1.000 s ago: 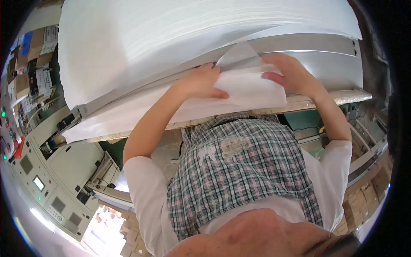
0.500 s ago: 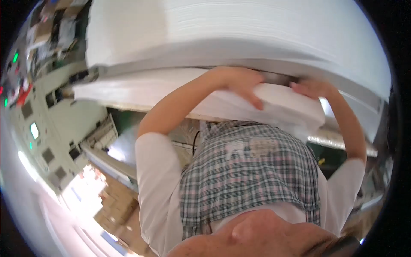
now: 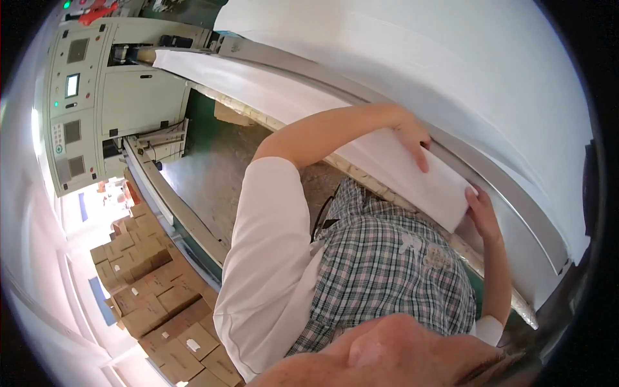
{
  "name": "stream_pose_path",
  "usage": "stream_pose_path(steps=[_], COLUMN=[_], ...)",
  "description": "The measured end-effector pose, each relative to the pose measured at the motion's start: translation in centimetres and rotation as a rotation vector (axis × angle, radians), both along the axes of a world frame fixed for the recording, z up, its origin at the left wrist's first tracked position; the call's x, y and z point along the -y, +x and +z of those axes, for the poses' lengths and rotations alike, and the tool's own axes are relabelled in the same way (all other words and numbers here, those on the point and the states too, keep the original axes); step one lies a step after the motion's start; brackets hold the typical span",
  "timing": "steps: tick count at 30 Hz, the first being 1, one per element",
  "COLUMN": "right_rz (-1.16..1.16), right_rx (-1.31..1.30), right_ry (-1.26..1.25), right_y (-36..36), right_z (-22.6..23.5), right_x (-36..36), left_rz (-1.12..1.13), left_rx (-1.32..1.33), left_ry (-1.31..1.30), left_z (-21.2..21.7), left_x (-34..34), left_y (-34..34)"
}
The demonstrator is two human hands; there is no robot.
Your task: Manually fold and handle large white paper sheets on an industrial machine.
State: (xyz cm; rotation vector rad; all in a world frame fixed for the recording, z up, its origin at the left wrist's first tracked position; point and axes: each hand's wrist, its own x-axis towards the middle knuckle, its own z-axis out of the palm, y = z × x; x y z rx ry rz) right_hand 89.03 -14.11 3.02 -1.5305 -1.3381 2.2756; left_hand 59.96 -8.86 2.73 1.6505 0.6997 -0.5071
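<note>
A long, white sheet (image 3: 377, 155) lies like a flat strip along the near edge of the desk (image 3: 225, 100). It runs slantwise, from the pale green cabinet (image 3: 138, 97) at the upper left down to the person's two hands. Its square end is by the right hand (image 3: 483, 213).

The left hand (image 3: 409, 132) is bent over the far side of the sheet, near that end. Its fingers are curled and one of them rests on the white top. I cannot tell if it is gripping or just pressing. The right hand is at the very end of the sheet, with its fingertips touching the far corner. I cannot tell if it is pinching the sheet there.

Just past the sheet is a long gray metal bar (image 3: 277, 57). Beyond the bar is a big white pile (image 3: 419, 64).

The person wears a checked apron (image 3: 393, 271) and a white top (image 3: 261, 258). The apron is close to the desk's edge. The cabinet has a small lit screen (image 3: 72, 85). Brown boxes (image 3: 155, 303) are stacked at the lower left, well apart from the hands.
</note>
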Motion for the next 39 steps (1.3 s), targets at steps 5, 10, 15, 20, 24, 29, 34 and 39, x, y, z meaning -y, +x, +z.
stream_pose_path(steps=[5, 10, 15, 20, 24, 29, 34, 39], right_rz=[0.032, -0.106, -0.499, -0.664, -0.72, -0.728, -0.729, -0.75], right_rx=[-0.204, -0.268, -0.201, -0.029, 0.035, 0.165, 0.174, 0.228], right_ry=[-0.103, -0.226, -0.258, -0.1, -0.021, 0.072, 0.087, 0.081], right_y=[-9.5, -14.3, -15.1, -16.7, -17.5, -17.7, -17.9, -17.8], right_z=[-1.1, -0.2, -3.1, -3.3, -3.6, -3.7, -4.2, -4.4], right_x=[0.4, 0.6, -0.2, -0.2, 0.0, 0.4, 0.3, 0.5], left_rz=[0.005, 0.103, 0.027, 0.138, 0.277, 1.119, 1.678, 2.142], left_rx=[-0.085, -0.113, -0.153, -0.213, -0.286, -0.002, -0.087, 0.546], left_ry=[0.048, -0.014, 0.184, 0.229, 0.224, 0.729, 1.39, 0.845], left_z=[1.3, 0.8, 1.4, 2.2, 2.9, 5.3, 0.9, -2.2], left_x=[0.2, 1.1, 1.6, 2.6, 3.4, 1.6, -2.5, -6.3], left_y=[-1.0, -9.8, -17.5, -29.1, -37.5, -45.8, -58.9, -60.3])
